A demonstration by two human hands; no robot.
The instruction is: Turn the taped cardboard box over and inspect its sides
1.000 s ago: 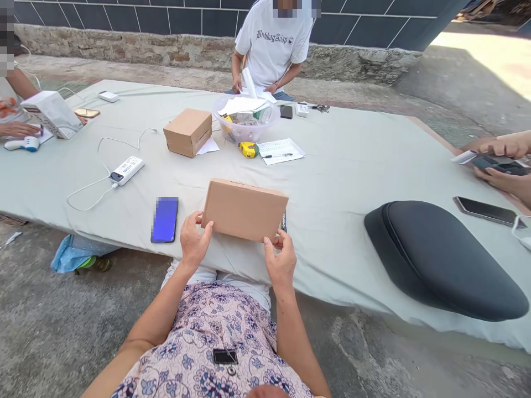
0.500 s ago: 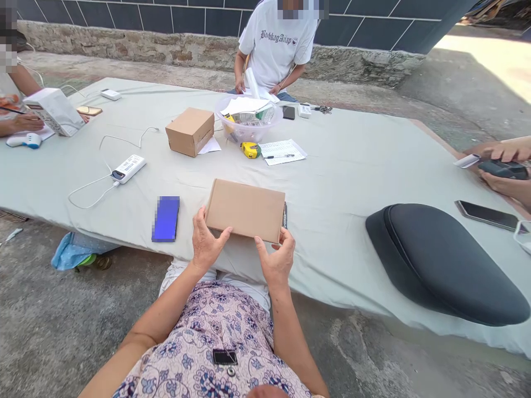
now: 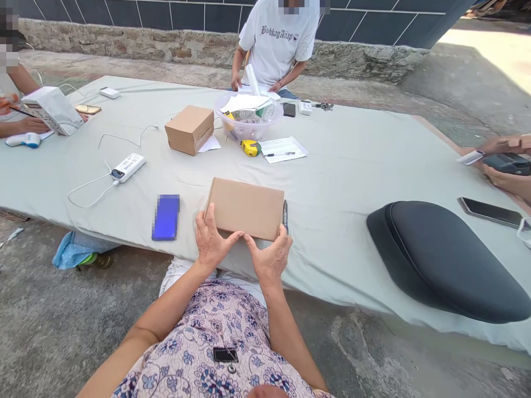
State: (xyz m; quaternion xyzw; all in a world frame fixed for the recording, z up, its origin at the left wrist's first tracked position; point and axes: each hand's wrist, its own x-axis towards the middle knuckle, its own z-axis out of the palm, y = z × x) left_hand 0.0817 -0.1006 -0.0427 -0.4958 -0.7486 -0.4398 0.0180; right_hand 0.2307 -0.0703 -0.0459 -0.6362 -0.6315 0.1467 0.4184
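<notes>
A flat, closed brown cardboard box (image 3: 248, 207) lies on the cloth-covered table right in front of me. My left hand (image 3: 211, 240) grips its left near corner, fingers along the side. On the opposite side, my right hand (image 3: 271, 255) has its fingers against the right near corner. Both thumbs stretch toward each other along the near edge, their tips almost meeting. A black marker pen (image 3: 285, 214) lies along the box's right edge, just beyond my right fingers. To the left of my left hand is a flat rectangular object with a blurred blue face (image 3: 166, 217).
A black padded seat (image 3: 448, 260) lies at the right, near a phone (image 3: 489, 211). Farther back are a second cardboard box (image 3: 189, 130), a plastic basin (image 3: 249, 128), a yellow tape measure (image 3: 250, 147) and a white power bank (image 3: 128, 167). Other people sit around the table.
My thumbs have slid inward along the near edge until they almost touch. The box has stayed nearly in place, now resting flat, and more of the marker shows.
</notes>
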